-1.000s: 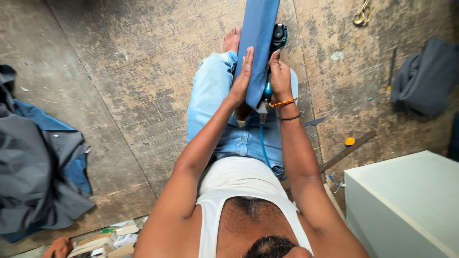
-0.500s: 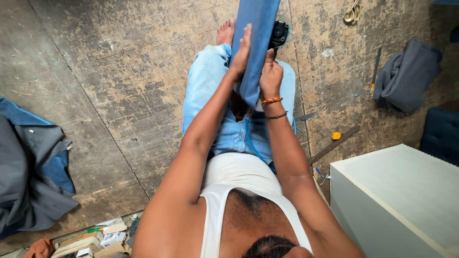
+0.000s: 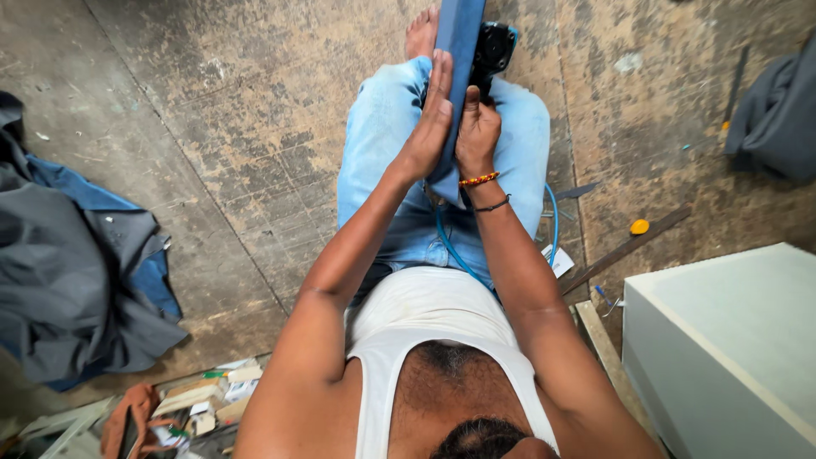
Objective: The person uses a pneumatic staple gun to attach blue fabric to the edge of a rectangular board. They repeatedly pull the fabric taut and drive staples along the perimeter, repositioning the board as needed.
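The person sits on the concrete floor with legs stretched out, and a long blue panel stands on edge over the lap, running away toward the far side past the bare foot. The left hand lies flat against the panel's left face, fingers straight and together, pointing far. The right hand is on the panel's right side, fingers curled in against it; whether they actually clamp the edge cannot be told. Just beyond the right hand a black tool sits on the right knee (its make cannot be read from here), touching or just beside the panel. A blue cable loops down across the jeans toward the near side.

No real container shows. The nearest to one is a white box at the near right, top closed, contents hidden. At the near left lies a heap of small cartons and scraps. Grey and blue cloth is piled at the left, more grey cloth at the far right, and a yellow cap rests beside a dark strip on the floor.

Compared with half a second ago, both hands stay in the same places on the panel; the camera has only drifted a little, so the cloth at the right sits closer to the frame's edge.
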A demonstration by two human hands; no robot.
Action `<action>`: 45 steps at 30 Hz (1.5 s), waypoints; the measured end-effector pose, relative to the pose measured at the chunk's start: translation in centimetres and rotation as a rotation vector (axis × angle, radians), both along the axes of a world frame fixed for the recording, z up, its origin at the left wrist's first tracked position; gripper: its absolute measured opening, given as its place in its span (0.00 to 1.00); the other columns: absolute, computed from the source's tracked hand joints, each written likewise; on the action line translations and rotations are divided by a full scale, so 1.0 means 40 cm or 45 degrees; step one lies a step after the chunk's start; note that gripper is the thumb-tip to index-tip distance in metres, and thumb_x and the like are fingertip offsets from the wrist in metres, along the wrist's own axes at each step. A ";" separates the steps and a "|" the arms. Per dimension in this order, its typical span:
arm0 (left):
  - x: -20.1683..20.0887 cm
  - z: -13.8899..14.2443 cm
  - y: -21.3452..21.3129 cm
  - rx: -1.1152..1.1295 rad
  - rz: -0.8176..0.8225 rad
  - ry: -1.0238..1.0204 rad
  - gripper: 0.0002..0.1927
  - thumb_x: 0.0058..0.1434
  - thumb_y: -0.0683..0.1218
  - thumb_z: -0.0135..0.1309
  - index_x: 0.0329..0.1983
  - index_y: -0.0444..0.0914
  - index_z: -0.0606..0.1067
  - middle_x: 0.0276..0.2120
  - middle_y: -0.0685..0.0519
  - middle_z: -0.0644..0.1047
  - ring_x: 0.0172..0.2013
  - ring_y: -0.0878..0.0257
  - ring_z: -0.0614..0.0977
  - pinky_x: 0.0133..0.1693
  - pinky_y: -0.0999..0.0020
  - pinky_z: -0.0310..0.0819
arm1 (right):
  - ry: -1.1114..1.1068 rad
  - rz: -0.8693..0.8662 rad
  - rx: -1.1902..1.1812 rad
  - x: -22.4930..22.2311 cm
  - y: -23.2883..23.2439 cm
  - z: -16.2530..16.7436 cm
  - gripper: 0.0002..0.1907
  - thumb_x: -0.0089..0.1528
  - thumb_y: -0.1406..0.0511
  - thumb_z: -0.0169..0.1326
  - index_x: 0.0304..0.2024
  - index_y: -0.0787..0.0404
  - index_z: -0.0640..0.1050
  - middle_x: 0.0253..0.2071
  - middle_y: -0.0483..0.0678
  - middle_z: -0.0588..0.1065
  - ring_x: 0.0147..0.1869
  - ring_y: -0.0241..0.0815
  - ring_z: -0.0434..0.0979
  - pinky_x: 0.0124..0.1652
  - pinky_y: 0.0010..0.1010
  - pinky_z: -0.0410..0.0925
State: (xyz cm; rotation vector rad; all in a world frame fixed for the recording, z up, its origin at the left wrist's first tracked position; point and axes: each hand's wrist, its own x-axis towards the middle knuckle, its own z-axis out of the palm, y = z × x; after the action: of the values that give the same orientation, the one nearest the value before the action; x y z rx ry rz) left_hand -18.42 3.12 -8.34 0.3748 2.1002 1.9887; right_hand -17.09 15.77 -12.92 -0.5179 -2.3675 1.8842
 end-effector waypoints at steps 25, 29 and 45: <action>-0.049 0.016 0.011 -0.130 -0.167 0.069 0.31 0.82 0.52 0.34 0.82 0.43 0.41 0.80 0.49 0.35 0.81 0.57 0.35 0.80 0.63 0.29 | -0.038 -0.074 -0.140 0.047 0.011 -0.050 0.31 0.74 0.54 0.48 0.22 0.69 0.69 0.19 0.44 0.64 0.26 0.33 0.57 0.30 0.30 0.58; -0.007 0.078 0.013 -0.453 -0.116 0.113 0.34 0.77 0.41 0.45 0.81 0.51 0.49 0.79 0.42 0.36 0.78 0.44 0.48 0.74 0.59 0.56 | 0.126 -0.049 -0.188 0.042 0.005 -0.062 0.20 0.73 0.59 0.49 0.36 0.69 0.80 0.27 0.44 0.74 0.33 0.32 0.69 0.37 0.29 0.66; -0.008 0.092 -0.062 -0.986 0.034 0.125 0.42 0.73 0.36 0.46 0.82 0.51 0.42 0.75 0.29 0.53 0.66 0.28 0.68 0.55 0.49 0.78 | 0.400 0.790 0.683 -0.036 0.364 0.261 0.28 0.64 0.74 0.58 0.62 0.61 0.59 0.56 0.60 0.71 0.53 0.60 0.77 0.54 0.44 0.72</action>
State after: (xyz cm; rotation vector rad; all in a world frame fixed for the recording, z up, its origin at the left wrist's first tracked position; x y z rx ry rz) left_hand -18.74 0.65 -4.65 0.2903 2.7186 1.0342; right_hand -18.55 30.32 -2.47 0.5676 -2.8170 1.2231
